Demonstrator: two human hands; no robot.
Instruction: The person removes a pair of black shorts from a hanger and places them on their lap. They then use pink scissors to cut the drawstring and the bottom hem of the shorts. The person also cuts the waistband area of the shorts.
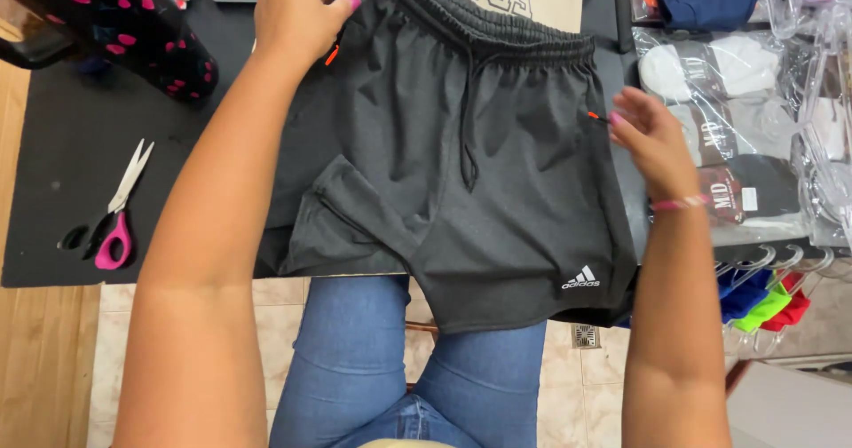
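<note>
A pair of dark grey sports shorts (pixel 461 173) lies spread on the black table (pixel 98 164), its legs hanging over the near edge. It has a drawstring at the waist and a small white logo on the right leg. My left hand (pixel 297 13) grips the waistband's left corner with closed fingers. My right hand (pixel 652 137) rests at the shorts' right side seam, fingers pinching the fabric edge near a small orange mark. The left leg of the shorts is folded up in a crease.
Scissors (pixel 111 213) with pink and black handles lie on the table's left. A black pouch with pink dots (pixel 142 22) sits at top left. Packaged socks (pixel 737 137) in clear plastic are stacked at right, with coloured hangers (pixel 763 301) below. My jeans-clad legs (pixel 408 368) show beneath.
</note>
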